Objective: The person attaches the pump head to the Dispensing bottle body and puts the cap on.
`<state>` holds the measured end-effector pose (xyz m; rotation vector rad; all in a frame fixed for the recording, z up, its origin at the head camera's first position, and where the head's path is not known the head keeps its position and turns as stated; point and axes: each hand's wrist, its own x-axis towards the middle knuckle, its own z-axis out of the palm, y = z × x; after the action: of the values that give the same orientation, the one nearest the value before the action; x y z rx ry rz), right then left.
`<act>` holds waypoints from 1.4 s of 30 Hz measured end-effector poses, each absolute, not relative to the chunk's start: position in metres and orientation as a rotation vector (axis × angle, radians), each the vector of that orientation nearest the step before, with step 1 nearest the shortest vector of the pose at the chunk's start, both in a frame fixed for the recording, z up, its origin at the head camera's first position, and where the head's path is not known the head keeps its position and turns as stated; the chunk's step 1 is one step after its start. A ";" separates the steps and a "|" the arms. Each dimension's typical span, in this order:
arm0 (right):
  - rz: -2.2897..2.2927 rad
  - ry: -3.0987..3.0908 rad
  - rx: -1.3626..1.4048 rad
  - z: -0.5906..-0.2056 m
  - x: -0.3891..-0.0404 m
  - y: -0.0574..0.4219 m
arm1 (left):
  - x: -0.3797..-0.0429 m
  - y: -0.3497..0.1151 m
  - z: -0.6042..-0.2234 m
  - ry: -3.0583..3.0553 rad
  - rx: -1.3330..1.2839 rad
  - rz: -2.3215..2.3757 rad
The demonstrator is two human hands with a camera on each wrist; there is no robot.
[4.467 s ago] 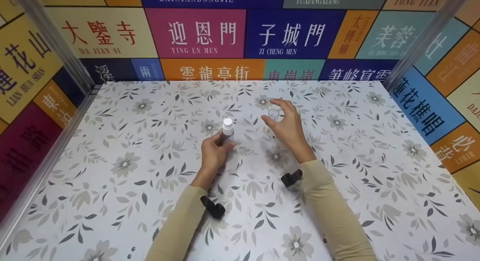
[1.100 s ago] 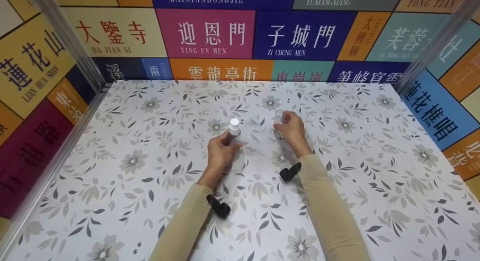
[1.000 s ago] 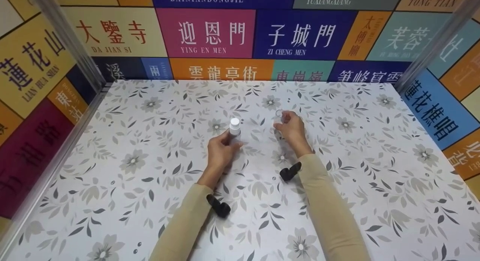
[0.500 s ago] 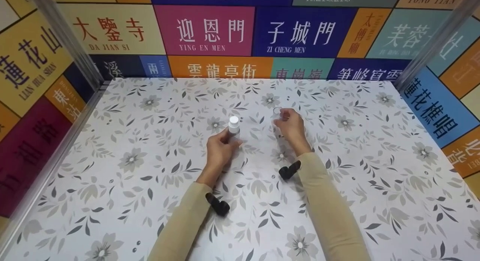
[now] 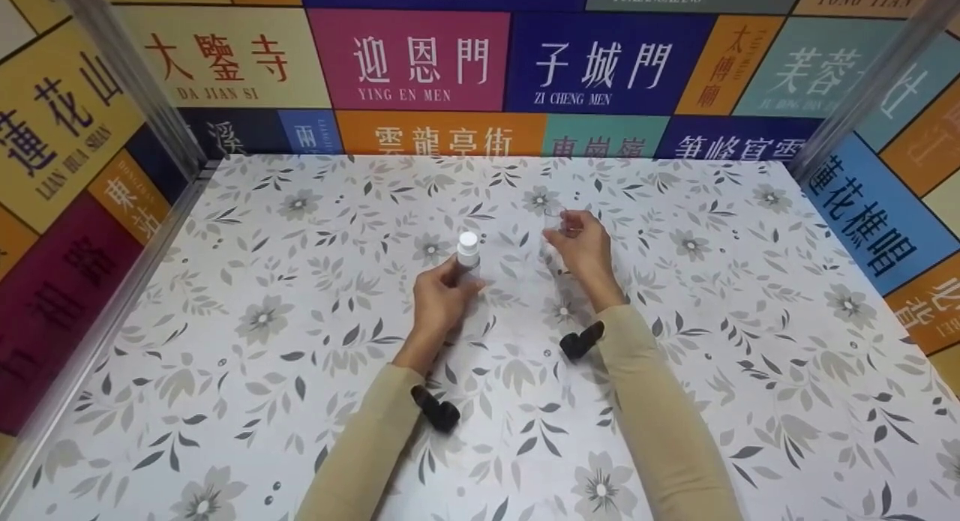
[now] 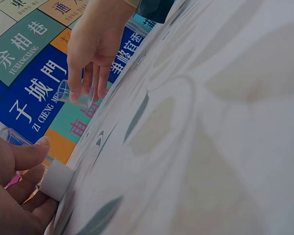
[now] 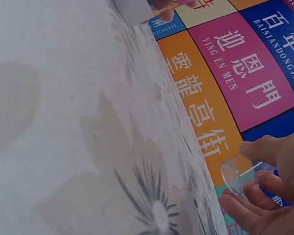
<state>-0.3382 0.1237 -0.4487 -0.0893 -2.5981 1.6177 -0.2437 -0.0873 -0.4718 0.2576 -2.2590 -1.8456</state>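
Observation:
My left hand (image 5: pixel 442 292) grips a small bottle (image 5: pixel 469 255) with a white end, thumb on one side and fingers round the other. In the left wrist view, its white part (image 6: pixel 58 179) is close to the tabletop, and a clear part shows above the thumb; most of the body is covered by the hand. To the right, my right hand (image 5: pixel 589 244) pinches a small clear cylinder (image 7: pixel 245 167) between thumb and fingers. Its round rim faces the table in the right wrist view. From the head view the cylinder is faint and partly hidden by fingers.
The white table (image 5: pixel 262 401) has a grey flower and leaf pattern. Behind it stands a wall of coloured panels (image 5: pixel 409 60) with lettering. Metal posts (image 5: pixel 139 79) rise at the back corners. Each sleeve wears a black wrist camera (image 5: pixel 435 408).
The right hand's fingers, spread wide around the clear cylinder several seconds ago, have closed on it. Over the last half second that hand has shifted slightly away with it. The left hand holds still.

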 end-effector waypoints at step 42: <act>1.622 -2.406 0.152 -0.386 -0.305 0.103 | -0.243 -0.086 -0.471 -2.235 0.242 -1.889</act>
<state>-0.3047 0.1031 -0.3856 0.1522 -2.4057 1.6222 -0.2431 -0.0863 -0.4709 0.2424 -2.2350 -1.8889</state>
